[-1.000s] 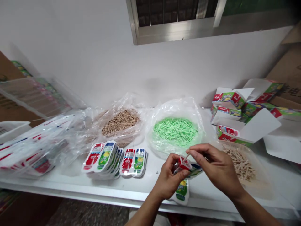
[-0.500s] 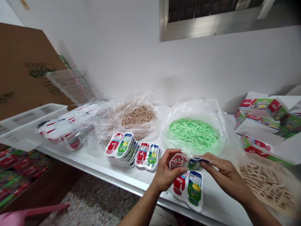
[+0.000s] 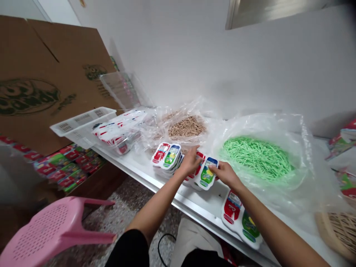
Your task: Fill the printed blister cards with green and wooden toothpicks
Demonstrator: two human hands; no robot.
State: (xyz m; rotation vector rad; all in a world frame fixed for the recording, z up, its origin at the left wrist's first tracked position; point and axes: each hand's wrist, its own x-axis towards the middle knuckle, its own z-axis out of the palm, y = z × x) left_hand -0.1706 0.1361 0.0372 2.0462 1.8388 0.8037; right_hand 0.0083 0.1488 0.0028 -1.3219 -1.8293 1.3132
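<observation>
Both my hands are at a red-and-green twin candy pack [image 3: 207, 174], low over the table beside a stack. My left hand [image 3: 192, 162] grips its left side, covering part of the red half; some fingertips are hidden. At the right edge, my right hand [image 3: 226, 173] pinches the pack with the thumb on top of the green half. Left of them stands a stack of similar twin packs [image 3: 167, 157]. Another twin pack [image 3: 233, 207] lies near the table's front edge, partly behind my right forearm.
Clear bags hold green paper sticks [image 3: 258, 157] and brown sticks [image 3: 186, 127]. A bag of packs [image 3: 119, 129] lies by a white plastic basket [image 3: 80, 120]. Large cardboard box [image 3: 55, 74] at left, pink stool [image 3: 47, 230] on the floor, basket of sticks [image 3: 324, 226] at right.
My hands have moved left with the pack, from above the front pack to beside the stack, and lowered it. The view has turned left, showing more of the stool and cardboard box.
</observation>
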